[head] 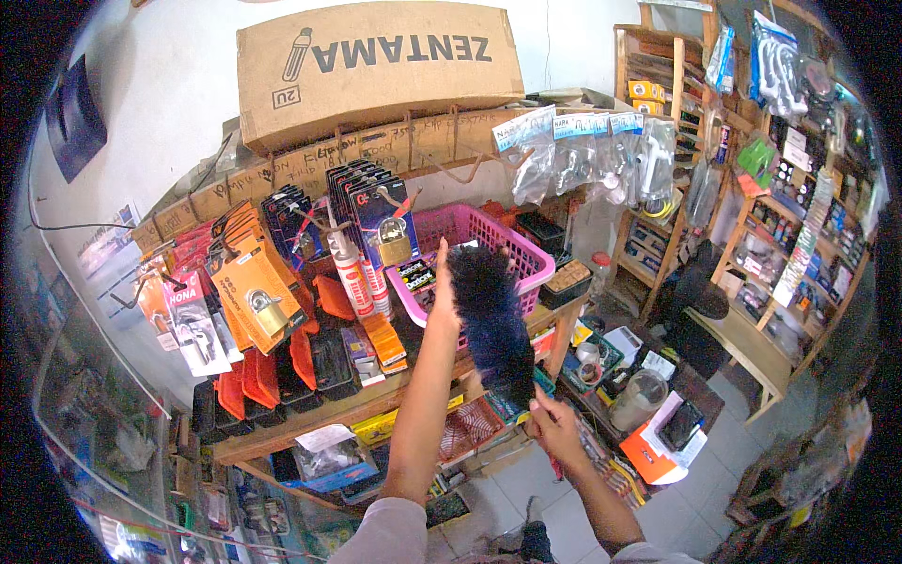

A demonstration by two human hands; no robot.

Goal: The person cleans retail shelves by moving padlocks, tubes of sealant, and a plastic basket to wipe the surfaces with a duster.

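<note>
My right hand (554, 425) is closed round the handle end of a dark feather duster (493, 324), whose fluffy head points up and away towards a pink plastic basket (468, 225). Beside the duster's far end, my left hand (448, 282) is raised over the basket's near side, thumb side up; its fingers are largely hidden behind the feathers, so what it touches is unclear. Small packets (416, 275) lie in the basket. Just left of it stand white-and-red sealant tubes (352, 282), with carded brass padlocks (392, 243) hanging from a hook above them.
A large cardboard box (380, 70) rests above the wooden hook rail (380, 144). Orange padlock cards (262, 296) and bagged fittings (528, 162) hang from hooks. Red and black bins (261, 381) line the shelf. Lower right, a table holds a clear jar (640, 398); a wooden bench (747, 345) stands beyond.
</note>
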